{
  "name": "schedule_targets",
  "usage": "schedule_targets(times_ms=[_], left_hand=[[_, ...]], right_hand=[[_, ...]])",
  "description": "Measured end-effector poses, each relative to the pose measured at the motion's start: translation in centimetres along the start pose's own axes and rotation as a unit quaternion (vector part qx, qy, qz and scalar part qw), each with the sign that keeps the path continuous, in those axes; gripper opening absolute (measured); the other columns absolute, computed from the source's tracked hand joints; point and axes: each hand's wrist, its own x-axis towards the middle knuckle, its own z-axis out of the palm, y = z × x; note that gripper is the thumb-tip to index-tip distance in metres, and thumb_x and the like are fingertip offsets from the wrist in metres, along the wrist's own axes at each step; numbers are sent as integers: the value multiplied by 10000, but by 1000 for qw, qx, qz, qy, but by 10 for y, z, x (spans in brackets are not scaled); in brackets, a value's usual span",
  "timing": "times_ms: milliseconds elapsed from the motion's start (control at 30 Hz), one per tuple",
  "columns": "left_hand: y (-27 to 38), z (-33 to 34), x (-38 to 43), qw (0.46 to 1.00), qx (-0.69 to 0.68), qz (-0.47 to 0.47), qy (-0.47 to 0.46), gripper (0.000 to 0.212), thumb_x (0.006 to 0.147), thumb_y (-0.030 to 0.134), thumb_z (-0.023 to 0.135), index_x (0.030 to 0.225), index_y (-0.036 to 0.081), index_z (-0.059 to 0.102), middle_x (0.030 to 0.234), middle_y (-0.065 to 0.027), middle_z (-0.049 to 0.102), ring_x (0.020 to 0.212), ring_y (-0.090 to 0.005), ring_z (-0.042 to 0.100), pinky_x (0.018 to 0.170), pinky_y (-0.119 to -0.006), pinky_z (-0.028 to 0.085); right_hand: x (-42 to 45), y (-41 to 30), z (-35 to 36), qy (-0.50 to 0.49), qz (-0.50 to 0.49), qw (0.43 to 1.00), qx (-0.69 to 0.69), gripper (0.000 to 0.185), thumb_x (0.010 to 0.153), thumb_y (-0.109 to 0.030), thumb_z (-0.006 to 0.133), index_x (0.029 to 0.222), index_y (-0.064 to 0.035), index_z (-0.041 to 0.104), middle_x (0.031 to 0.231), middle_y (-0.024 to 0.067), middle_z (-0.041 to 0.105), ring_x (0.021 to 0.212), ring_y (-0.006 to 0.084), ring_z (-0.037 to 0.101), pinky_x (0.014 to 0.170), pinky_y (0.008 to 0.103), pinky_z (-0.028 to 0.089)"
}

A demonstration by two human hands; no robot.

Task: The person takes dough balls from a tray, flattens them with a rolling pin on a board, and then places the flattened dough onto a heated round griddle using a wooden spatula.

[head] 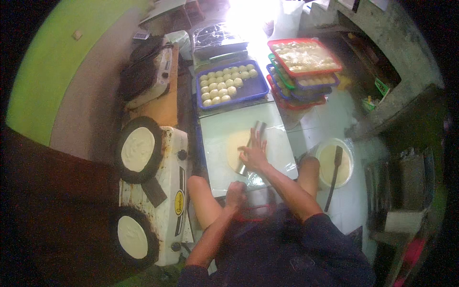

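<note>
My right hand (255,155) lies palm down across a metal rolling cylinder (260,126), its fingers spread and not wrapped around it. Beneath the cylinder a thin, pale round of dough (233,152) is spread on a white board (215,132). A glossy, clear plastic sheet (256,181) shows over the board's near part. At the board's near edge my left hand (236,195) is curled, its fingers bent inward. Whether it grips the plastic or the board edge cannot be made out.
Left of me, a two-burner gas stove (168,154) carries two dark pans, each with a pale flatbread (138,149). Beyond the board stands a blue tray (252,89) of dough balls. Stacked trays (304,57) rise at right, near a tub (324,161) with a dark spatula (335,172) across it.
</note>
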Motion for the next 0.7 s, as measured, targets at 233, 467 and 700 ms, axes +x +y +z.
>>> schedule_targets(times_ms=[233,467,700], left_hand=[[-4,1,4,999,27,5,-26,133,635,-31,552,752,29,577,797,-172,561,804,-383,522,731,-467,429],[-17,10,-9,996,-73,-49,3,191,703,115,584,873,30,601,846,-183,558,791,-377,520,731,-450,435],[12,3,1,999,43,27,2,300,657,64,650,952,51,597,924,-154,564,859,-365,537,751,-461,444]], right_hand=[[12,-3,7,5,5,1000,-11,414,855,-111,508,1260,-183,558,1218,173,554,1043,313,587,942,435,431],[28,9,23,101,-48,993,22,185,800,-202,571,815,-76,705,1225,210,526,1250,340,418,1098,546,196],[28,27,29,62,-50,979,189,776,715,-42,552,1439,-158,299,1495,225,249,1392,390,229,1108,542,223]])
